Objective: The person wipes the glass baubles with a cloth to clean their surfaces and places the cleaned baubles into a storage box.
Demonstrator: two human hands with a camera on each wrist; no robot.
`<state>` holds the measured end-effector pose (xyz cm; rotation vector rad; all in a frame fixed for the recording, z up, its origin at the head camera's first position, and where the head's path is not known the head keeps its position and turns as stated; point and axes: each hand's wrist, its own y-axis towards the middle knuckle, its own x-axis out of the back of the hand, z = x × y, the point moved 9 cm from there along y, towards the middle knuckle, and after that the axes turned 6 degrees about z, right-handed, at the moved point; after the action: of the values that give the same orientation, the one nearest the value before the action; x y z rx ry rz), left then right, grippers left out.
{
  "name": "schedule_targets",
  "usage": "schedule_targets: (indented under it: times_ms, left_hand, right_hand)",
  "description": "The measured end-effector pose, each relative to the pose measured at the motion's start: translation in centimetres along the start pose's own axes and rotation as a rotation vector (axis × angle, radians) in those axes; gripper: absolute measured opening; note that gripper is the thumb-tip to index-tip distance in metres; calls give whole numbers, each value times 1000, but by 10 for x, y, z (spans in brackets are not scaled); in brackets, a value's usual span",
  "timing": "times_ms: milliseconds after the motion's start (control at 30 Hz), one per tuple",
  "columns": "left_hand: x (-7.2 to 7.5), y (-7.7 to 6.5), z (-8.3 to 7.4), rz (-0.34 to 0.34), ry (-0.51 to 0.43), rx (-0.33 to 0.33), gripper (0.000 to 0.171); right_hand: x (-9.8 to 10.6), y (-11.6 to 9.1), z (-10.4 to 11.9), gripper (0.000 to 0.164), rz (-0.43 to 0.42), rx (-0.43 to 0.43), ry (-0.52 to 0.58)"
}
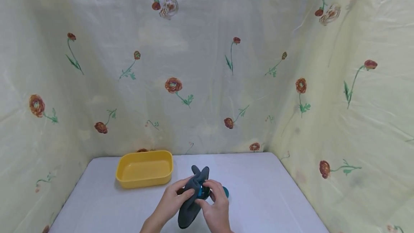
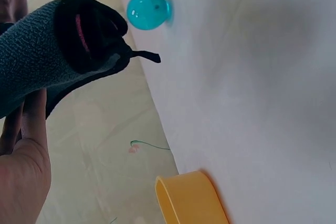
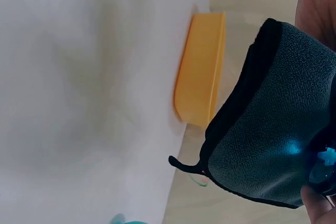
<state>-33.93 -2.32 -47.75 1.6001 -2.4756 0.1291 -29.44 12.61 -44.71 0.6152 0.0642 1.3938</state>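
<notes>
A dark grey cloth with black edging and a small loop point(image 1: 188, 214) is held above the table in front of me. My left hand point(image 1: 171, 199) grips the cloth from the left, thumb on top. From the right, my right hand point(image 1: 216, 204) pinches a dark, shiny, rounded thing point(image 1: 204, 192) with blue glints, set against the cloth. Its kind is unclear, since fingers and cloth cover much of it; the right wrist view shows only part of this glossy piece point(image 3: 321, 170). Just beyond the right hand lies a clear teal ball point(image 2: 147, 11) on the table.
At the table's back left stands a yellow rectangular tub point(image 1: 145, 182). The table has a white cover point(image 1: 265, 197). Flower-printed curtains point(image 1: 207, 64) hang close along the back and both sides.
</notes>
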Motion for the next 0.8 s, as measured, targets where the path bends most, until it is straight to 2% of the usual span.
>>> schedule_targets:
  times_ms: [133,400,800]
  left_hand:
    - [-2,-1,2,-3,-4,14,46]
    - [0,-1,-2,-10,3,11,47]
    - [0,-3,-4,-9,11,-1,45]
  right_hand:
    - [0,-2,-2,51,9,-27,24]
    - [3,2,-1,52,6,-11,44]
    - [2,-1,-10,47,21,-105,126]
